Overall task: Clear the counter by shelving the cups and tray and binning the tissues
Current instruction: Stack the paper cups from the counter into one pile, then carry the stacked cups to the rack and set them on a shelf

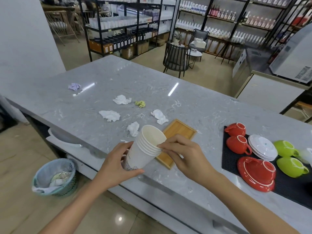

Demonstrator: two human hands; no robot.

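A nested stack of white paper cups [143, 149] is tilted above the counter's near edge. My left hand [116, 164] grips its lower body, and my right hand [182, 154] pinches the rims at the top. Just behind the stack, a small wooden tray [179, 130] lies flat on the grey marble counter [194, 105]. Several crumpled tissues are scattered on the counter: white ones [109, 115] [121, 99] [159, 116] [133, 128], a yellow-green one [140, 104] and a lilac one [74, 86]. A lined waste basket [54, 177] stands on the floor at the lower left.
At the right, a black mat [287, 184] holds red cups [238, 144], red saucers [256, 173], white plates [263, 146] and green cups [290, 166]. Beyond the counter are a dark chair [175, 58], a small round table and tall stocked shelves [121, 24].
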